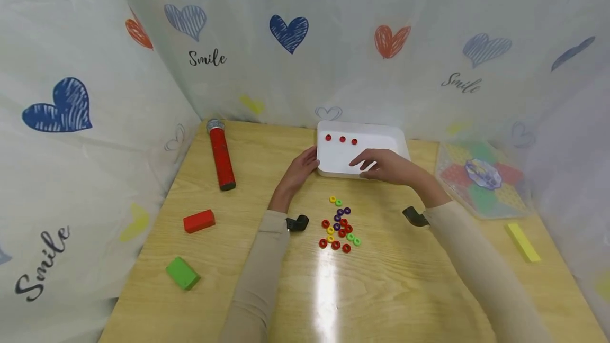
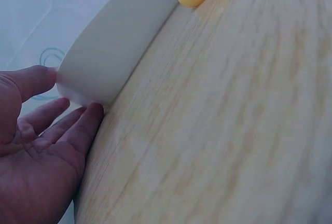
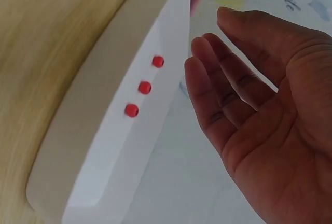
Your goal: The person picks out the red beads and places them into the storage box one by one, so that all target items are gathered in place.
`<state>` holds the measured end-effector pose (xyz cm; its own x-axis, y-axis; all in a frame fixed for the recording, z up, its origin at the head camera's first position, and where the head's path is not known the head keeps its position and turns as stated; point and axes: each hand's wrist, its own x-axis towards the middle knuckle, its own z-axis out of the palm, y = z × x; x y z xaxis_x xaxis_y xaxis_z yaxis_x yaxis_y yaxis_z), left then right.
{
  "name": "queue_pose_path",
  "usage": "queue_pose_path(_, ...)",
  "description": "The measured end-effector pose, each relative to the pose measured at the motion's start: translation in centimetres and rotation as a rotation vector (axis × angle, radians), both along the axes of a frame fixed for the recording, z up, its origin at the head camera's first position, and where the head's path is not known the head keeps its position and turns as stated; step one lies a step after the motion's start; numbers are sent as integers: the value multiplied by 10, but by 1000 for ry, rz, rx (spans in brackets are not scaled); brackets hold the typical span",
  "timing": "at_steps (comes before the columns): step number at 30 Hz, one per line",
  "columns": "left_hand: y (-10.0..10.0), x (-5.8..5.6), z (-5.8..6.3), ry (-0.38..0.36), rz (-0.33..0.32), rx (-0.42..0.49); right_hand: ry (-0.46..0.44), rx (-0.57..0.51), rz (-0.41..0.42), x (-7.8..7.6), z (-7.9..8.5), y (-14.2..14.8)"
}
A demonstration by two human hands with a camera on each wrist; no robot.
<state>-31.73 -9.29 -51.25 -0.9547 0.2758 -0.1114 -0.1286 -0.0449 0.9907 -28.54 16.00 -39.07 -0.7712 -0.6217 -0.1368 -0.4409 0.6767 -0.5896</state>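
Far left, the bench (image 1: 381, 300) carries a green block (image 1: 183, 273) near its left edge. A red block (image 1: 199, 221) lies just beyond it, turned slightly. Farther back is a red cylinder (image 1: 221, 158) with a silvery head; it lies with the head at the far end and the dark end toward me.

My left hand (image 1: 296, 174) is at the tray's near left corner. Thumb and fingers (image 2: 92, 125) are apart and fairly straight, their tips touching the tray wall from outside.

Loose ring beads (image 1: 343, 222) in red, yellow, green and purple lie scattered on the bench, on the near side of the tray; several touch one another.

The white tray (image 1: 335, 160) stands flat at the far side of the bench, before a heart-printed cloth (image 1: 343, 78). Three red beads (image 1: 342, 139) sit inside it, spaced apart in a row in its far left part.

My right hand (image 1: 388, 167) is over the tray's right part. Its fingers are loosely bent, the thumb well apart from them, with an open gap between.

Right of that lies a flat, clear case (image 1: 483, 173) with coloured panels; nearer, a yellow block (image 1: 523, 242) lies by the right edge.
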Motion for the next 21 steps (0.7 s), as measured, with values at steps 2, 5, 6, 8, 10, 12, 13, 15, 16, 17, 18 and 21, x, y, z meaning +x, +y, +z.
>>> queue_pose_path(2, 0, -1, 1, 1, -4, 5, -24, -16, 43, 11, -3, -2)
queue_pose_path(5, -1, -3, 2, 5, -9, 14, -72, -21, 104, 27, -10, -7)
queue_pose_path(6, -1, -3, 3, 4, -7, 10, -81, -16, 122, 32, -12, -8)
queue_pose_path(8, -1, -3, 3, 3, -6, 0, -113, -10, 147, 39, -19, -10)
queue_pose_path(10, -1, -3, 3, -4, -6, -5, -126, -8, 167, 46, -27, -11)
queue_pose_path(12, 0, -3, 2, -10, -2, -11, -126, -10, 185, 52, -35, -12)
queue_pose_path(13, 0, -3, 1, -12, -1, -9, -124, -14, 195, 54, -39, -12)
queue_pose_path(15, 0, -2, 0, -19, 2, 2, -109, -20, 212, 58, -47, -12)
queue_pose_path(16, 0, -2, 0, -18, 1, 7, -104, -21, 216, 60, -50, -13)
queue_pose_path(17, 0, -2, 1, -18, 0, 10, -95, -22, 222, 61, -54, -13)
queue_pose_path(18, 0, -2, 1, -19, 0, 17, -93, -26, 226, 62, -56, -14)
queue_pose_path(21, 0, -2, 1, -16, -1, 25, -86, -35, 232, 65, -63, -16)
